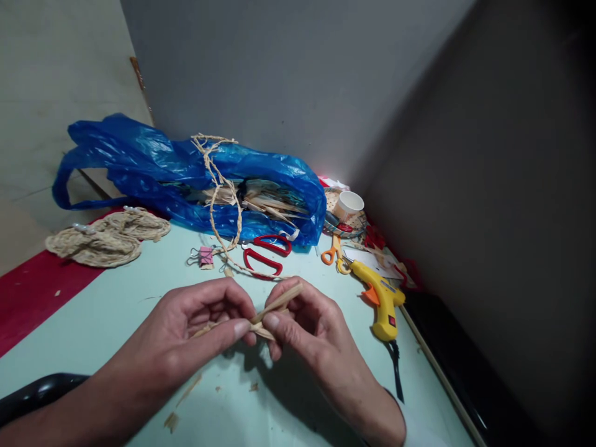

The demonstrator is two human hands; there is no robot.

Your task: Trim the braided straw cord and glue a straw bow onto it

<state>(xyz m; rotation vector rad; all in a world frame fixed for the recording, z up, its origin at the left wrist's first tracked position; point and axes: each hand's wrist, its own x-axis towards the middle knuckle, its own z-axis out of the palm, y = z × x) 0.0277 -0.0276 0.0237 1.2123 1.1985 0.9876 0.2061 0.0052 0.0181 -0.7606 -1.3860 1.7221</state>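
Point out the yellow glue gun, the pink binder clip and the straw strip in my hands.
Yellow glue gun [386,299]: head view, where barrel meets handle.
Pink binder clip [206,257]: head view, on its pink body.
Straw strip [281,301]: head view, on its slanting upper length.

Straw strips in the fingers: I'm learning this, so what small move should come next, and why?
Probably fold the upper strip down across the lower strip: they fork apart between the left hand and the right hand, and the upper one's end juts upward, unfolded.
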